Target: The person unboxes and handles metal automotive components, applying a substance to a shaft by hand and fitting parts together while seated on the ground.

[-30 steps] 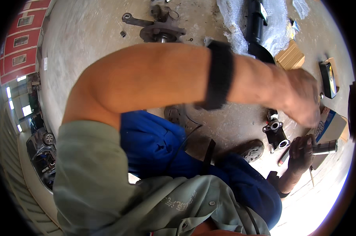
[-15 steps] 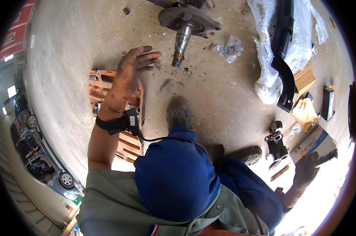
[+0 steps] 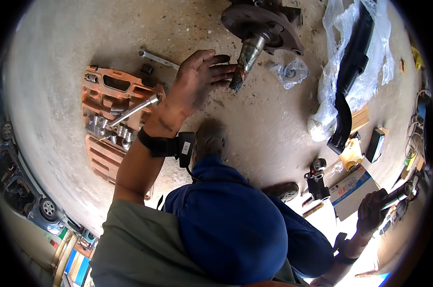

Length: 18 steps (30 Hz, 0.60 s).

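Note:
My left hand [image 3: 195,83] reaches forward with its fingers apart, their tips beside the greasy steel spindle [image 3: 250,55] that sticks out from a dark flanged hub [image 3: 243,20]. I cannot tell whether they touch it. Left of that hand, an open orange socket case [image 3: 104,160] holds several sockets, with a long chrome bar [image 3: 133,111] lying across it. A combination wrench [image 3: 159,59] lies just beyond. At the lower right, my right hand [image 3: 369,213] is closed round a shiny metal cylinder [image 3: 396,195], held out over the right side of the floor.
A long black part [image 3: 352,71] lies on clear plastic wrap [image 3: 384,57] at the upper right. A small plastic bag [image 3: 288,72], a black metal assembly [image 3: 317,185], cardboard [image 3: 350,191] and small boxes [image 3: 375,145] lie on the floor [image 3: 257,143]. A car [image 3: 27,196] stands far left.
My left arm has swung from across the view to the left and forward, and my left hand has moved up toward the spindle. The view has shifted, showing more of the socket case.

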Each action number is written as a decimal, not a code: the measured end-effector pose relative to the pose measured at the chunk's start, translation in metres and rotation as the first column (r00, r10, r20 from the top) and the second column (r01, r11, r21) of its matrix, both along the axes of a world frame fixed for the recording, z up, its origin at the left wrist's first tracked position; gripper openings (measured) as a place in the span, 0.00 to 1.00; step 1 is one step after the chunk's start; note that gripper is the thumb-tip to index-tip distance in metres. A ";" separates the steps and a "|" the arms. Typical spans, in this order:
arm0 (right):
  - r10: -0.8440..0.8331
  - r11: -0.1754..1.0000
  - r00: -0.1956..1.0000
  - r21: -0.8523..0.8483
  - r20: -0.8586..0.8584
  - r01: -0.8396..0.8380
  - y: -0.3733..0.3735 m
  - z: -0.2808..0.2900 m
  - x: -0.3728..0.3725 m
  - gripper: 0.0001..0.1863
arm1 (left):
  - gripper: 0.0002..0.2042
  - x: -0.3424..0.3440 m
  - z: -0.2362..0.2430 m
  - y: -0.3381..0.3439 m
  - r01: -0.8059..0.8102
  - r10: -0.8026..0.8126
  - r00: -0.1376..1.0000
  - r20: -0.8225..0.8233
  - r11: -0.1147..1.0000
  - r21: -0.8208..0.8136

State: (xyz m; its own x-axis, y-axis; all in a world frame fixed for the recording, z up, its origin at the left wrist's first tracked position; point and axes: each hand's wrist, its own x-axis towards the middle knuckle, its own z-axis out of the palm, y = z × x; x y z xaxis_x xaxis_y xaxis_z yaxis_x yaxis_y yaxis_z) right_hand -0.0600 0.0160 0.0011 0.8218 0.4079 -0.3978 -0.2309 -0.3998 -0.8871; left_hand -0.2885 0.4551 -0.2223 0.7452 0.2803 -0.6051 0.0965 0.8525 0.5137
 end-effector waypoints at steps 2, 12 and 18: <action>0.027 0.999 1.000 -0.032 -0.008 -0.027 0.008 -0.001 -0.003 0.07 | 0.32 0.005 -0.002 0.002 -0.007 0.007 1.000 -0.008 1.000 -0.008; 0.004 0.990 0.999 -0.140 0.037 0.001 0.030 0.000 -0.010 0.07 | 0.28 0.011 0.002 0.004 -0.069 0.070 0.991 0.112 0.998 -0.007; -0.019 0.988 0.998 -0.152 0.057 0.027 0.031 -0.001 -0.011 0.06 | 0.17 0.004 0.012 0.002 -0.168 0.148 0.974 0.173 0.980 0.107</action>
State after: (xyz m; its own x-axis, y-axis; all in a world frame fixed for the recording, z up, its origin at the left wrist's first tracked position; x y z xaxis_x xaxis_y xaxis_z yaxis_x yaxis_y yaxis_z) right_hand -0.0711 0.0474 -0.0003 0.8526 0.3265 -0.4079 -0.1942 -0.5268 -0.8275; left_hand -0.2848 0.4570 -0.2106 0.7719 0.4652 -0.4333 -0.1282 0.7815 0.6106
